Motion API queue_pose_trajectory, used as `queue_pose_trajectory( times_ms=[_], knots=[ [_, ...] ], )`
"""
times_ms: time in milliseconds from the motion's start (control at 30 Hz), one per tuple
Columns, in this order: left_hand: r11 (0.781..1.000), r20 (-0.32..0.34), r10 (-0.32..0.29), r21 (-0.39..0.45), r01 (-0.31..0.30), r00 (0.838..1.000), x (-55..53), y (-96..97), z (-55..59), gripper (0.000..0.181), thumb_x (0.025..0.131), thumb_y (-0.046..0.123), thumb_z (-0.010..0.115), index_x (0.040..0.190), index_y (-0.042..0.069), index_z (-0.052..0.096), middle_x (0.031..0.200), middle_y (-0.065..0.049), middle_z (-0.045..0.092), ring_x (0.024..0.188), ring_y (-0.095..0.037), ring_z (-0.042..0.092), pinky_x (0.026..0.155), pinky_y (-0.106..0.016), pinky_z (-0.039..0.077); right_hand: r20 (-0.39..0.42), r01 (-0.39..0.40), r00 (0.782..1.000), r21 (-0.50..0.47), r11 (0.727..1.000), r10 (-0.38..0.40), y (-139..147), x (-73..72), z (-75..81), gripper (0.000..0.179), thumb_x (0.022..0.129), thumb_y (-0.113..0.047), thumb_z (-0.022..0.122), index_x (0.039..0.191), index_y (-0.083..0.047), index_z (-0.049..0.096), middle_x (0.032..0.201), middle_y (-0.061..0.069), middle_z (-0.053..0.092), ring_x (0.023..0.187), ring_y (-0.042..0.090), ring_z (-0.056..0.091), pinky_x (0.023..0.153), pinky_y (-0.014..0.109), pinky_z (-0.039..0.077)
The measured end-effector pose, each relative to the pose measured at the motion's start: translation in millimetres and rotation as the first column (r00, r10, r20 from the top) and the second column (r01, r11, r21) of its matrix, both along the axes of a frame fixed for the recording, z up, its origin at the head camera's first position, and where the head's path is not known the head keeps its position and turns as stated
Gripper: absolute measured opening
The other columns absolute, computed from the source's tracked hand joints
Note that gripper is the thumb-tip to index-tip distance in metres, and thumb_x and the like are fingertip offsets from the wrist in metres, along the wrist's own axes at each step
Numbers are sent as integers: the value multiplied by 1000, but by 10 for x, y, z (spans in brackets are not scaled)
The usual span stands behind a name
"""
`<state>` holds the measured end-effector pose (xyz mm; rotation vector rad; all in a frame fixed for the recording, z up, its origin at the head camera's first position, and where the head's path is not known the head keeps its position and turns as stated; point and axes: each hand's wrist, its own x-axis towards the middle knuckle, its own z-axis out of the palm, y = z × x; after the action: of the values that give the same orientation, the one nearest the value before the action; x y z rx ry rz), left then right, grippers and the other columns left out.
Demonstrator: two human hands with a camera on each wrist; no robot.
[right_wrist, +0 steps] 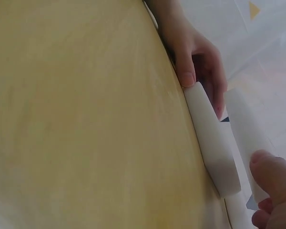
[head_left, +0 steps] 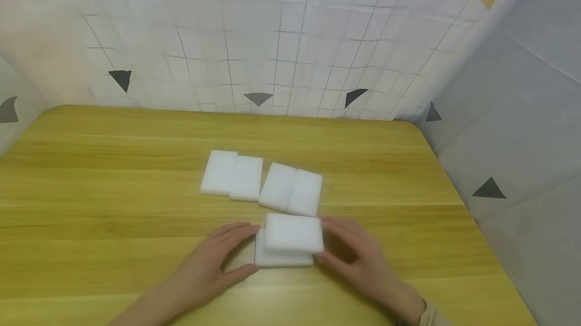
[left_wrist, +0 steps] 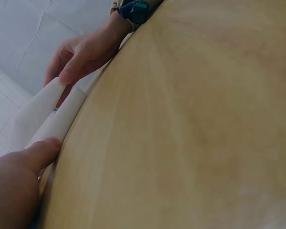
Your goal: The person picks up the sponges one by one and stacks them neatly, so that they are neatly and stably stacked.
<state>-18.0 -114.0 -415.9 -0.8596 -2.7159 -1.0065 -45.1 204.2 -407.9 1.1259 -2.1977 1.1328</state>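
My right hand pinches a flat white sponge by its right end, between thumb and fingers. This sponge is raised and overlaps a second one below; a gap between them shows in the right wrist view. The lower white sponge lies flat on the table, turned sideways. At its left end my left hand holds it, thumb at the near corner and fingers at the far corner. In the right wrist view the left thumb presses against the end of the lower sponge.
Just beyond the hands lie several more white sponges, one pair to the left and another pair to the right, nearly touching. They rest on a wooden table. Patterned white cloth hangs behind, with grey cloth at right.
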Motion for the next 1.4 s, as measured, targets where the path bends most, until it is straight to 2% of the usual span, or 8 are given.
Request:
queue_pose_trajectory(
  times_ms=[400, 800, 1033, 1400],
  knots=[
    [1000, 11, 15, 7, -15, 1000, -7, 2, -3, 64, 84, 47, 66, 139, 24, 43, 135, 5, 49, 124, -15, 46, 100, -42, 43, 20, -44, 999, 17, 999, 43, -68, 42, 26, 57, 72, -15, 80, 122, 3, 58, 123, 18, 59, 111, 27, 56, 103, 24, 40],
    [999, 4, 35, 8, -35, 999, -2, 8, -2, 64, 83, 48, 66, 137, 22, 45, 135, 7, 49, 124, -12, 46, 102, -38, 43, 25, -32, 999, 74, 997, 30, -84, 47, -4, 58, 74, -19, 79, 124, 1, 58, 124, 14, 59, 112, 24, 56, 102, 22, 39],
    [998, -39, 51, 23, -50, 998, 4, 17, -12, 64, 80, 44, 71, 136, 25, 47, 133, 11, 50, 122, -9, 47, 100, -35, 45, 30, -33, 999, 91, 995, 31, -70, 36, -36, 58, 76, -20, 78, 126, -1, 57, 125, 12, 59, 112, 22, 56, 102, 21, 40],
    [1000, 1, 30, -3, -30, 1000, 8, 12, -1, 68, 82, 48, 67, 140, 23, 42, 136, 7, 48, 124, -13, 46, 100, -40, 44, 12, -71, 997, 79, 994, 70, -63, 27, -41, 59, 73, -22, 80, 124, 1, 58, 124, 15, 58, 113, 25, 55, 103, 22, 39]
  ],
)
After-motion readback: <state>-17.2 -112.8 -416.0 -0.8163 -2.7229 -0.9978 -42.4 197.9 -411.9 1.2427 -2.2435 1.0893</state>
